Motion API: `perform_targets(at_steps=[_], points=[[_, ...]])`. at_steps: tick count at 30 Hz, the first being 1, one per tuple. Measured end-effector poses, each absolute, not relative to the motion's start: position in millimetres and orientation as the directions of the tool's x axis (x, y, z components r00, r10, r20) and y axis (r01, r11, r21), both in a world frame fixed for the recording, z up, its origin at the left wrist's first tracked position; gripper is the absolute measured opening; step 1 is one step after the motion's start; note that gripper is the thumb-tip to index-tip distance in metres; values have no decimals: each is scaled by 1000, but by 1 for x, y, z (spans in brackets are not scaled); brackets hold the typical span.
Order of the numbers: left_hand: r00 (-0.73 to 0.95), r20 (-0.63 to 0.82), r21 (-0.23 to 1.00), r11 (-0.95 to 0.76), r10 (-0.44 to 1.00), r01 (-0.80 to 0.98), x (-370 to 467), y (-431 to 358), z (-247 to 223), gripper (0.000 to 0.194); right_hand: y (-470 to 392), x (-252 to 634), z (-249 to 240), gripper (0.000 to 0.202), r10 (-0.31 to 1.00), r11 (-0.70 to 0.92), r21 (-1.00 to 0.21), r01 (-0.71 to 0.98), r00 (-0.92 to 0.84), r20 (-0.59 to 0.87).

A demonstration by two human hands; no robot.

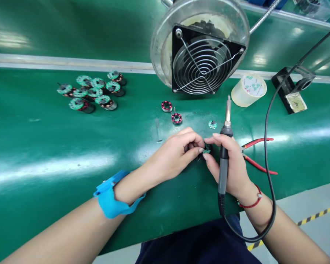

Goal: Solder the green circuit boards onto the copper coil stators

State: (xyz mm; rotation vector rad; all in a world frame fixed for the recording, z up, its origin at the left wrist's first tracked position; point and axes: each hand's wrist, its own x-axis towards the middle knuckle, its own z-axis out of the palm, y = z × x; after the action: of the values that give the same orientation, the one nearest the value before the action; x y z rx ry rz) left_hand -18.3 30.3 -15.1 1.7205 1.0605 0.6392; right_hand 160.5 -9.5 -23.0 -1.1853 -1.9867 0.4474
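Note:
My left hand [180,150], with a blue band on its wrist, is closed in a pinch on a small dark part with a green circuit board [206,150]. The fingers hide most of that part. A soldering iron [223,174] with a grey handle rests in my right hand [236,167], its metal tip pointing away from me. The right thumb and forefinger also reach to the circuit board's edge. Just beyond the hands lie a loose round green circuit board [212,124] and two ring-shaped coils [176,118] with pink-red parts.
Several motor-like assemblies with green boards [95,92] stand at the back left. A fan in a round housing [202,69] overhangs the bench. To the right are a tape roll [247,93], an iron stand [291,91] and red-handled pliers [257,143]. The iron's black cable [266,121] crosses my right forearm.

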Motion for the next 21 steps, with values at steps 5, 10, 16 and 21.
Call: perform_targets(at_steps=[5,10,16,21], points=[[471,-48,932,-130,881,337,-18,30,-16,9,-7,155,-21,48,837,524,-576,627,-256,483],[455,-55,940,-107,889,324,-17,29,-15,11,-5,153,-23,47,851,498,-568,655,-245,464],[437,-67,939,-91,897,331,-17,30,-15,10,-7,157,-19,45,835,540,-548,639,-324,444],[457,-74,933,-99,886,345,-20,33,-17,10,-14,166,-15,43,840,536,-632,560,-275,468]])
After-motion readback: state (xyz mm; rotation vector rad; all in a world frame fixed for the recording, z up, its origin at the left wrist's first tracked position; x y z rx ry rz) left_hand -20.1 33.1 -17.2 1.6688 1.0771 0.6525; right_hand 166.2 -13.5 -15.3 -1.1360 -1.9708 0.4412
